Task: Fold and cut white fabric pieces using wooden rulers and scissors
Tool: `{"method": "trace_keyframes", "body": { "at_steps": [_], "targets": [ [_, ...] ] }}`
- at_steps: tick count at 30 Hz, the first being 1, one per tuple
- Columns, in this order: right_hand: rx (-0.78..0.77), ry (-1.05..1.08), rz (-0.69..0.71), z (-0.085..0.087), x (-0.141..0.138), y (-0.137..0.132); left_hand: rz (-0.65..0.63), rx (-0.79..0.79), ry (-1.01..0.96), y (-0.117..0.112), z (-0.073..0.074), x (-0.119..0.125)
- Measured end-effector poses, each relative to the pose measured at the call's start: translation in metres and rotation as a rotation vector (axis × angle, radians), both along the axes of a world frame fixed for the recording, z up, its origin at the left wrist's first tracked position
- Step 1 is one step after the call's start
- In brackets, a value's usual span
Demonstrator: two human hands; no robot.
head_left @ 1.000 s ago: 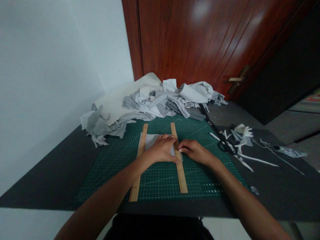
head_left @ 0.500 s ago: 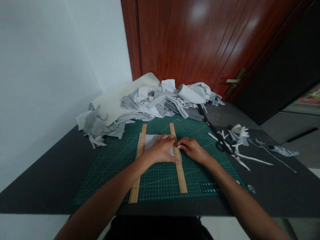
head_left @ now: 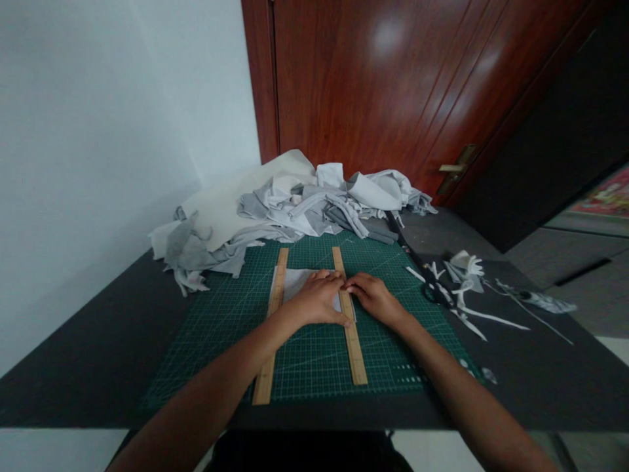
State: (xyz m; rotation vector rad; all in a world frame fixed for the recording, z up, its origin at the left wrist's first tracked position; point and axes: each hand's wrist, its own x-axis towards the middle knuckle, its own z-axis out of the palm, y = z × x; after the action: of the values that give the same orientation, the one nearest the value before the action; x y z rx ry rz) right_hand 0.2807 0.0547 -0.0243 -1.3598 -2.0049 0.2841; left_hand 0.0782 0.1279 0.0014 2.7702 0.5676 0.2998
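Note:
A grey piece of cloth (head_left: 295,280) lies on the green cutting mat (head_left: 226,328), with one wooden ruler (head_left: 265,373) along its left side and a second wooden ruler (head_left: 356,357) along its right side. My left hand (head_left: 322,298) rests on the cloth and the right-hand ruler, its thumb spread away from the fingers and pressing the ruler. Just right of it, my right hand (head_left: 373,298) is closed, fingertips pinched together over the edge of that ruler. Whatever is between those fingertips is too small to make out.
Crumpled grey and white cloth scraps (head_left: 314,206) are heaped along the mat's far edge, beside a large cream sheet (head_left: 221,203). On the right lie black-handled scissors (head_left: 435,292) among thin white strips (head_left: 496,320). A wall and a reddish wooden door (head_left: 354,85) stand behind the table.
My right fingertips have shifted slightly left, further over the right-hand ruler. My left hand keeps its place on the cloth and ruler. The camera view has tilted slightly.

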Motion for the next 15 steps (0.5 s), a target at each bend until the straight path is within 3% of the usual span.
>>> {"method": "trace_keyframes", "body": {
  "at_steps": [15],
  "targets": [
    [0.057, 0.018, -0.093, -0.0056, 0.0003, 0.0092, 0.007, 0.002, 0.011, 0.0008, 0.0010, -0.0005]
  ]
}}
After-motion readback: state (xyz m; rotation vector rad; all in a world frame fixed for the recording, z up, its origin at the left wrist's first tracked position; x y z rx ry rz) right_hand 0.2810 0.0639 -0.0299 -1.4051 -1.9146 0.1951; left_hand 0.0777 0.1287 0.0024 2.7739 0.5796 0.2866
